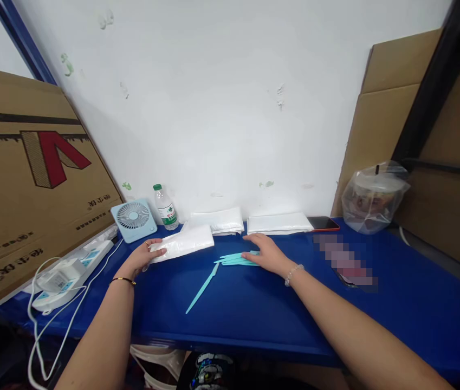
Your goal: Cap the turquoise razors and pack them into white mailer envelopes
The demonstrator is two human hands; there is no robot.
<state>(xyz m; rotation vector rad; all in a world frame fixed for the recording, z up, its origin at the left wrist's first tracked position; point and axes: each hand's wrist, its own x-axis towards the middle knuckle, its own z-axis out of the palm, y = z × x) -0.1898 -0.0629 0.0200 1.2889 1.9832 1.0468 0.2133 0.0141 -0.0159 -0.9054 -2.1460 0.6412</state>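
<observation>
My left hand [142, 257] grips the left end of a flat white plastic packet [187, 242], thumb on top. My right hand [268, 253] has its fingers apart over the right end of a small pile of turquoise plastic knives [233, 259]; its thumb touches the pile. One separate turquoise knife [202, 288] lies slanted on the blue table, nearer to me. Behind the held packet is a white stack of packets [217, 221], and another white stack [279, 222] lies to the right by the wall.
On the left are a light-blue fan [134, 219], a water bottle [166, 208], a power strip [73, 276] with loose cables and a large cardboard box [30, 189]. To the right sit a red-edged phone [324, 223], a blurred-out object [347, 260] and a bagged container [374, 197].
</observation>
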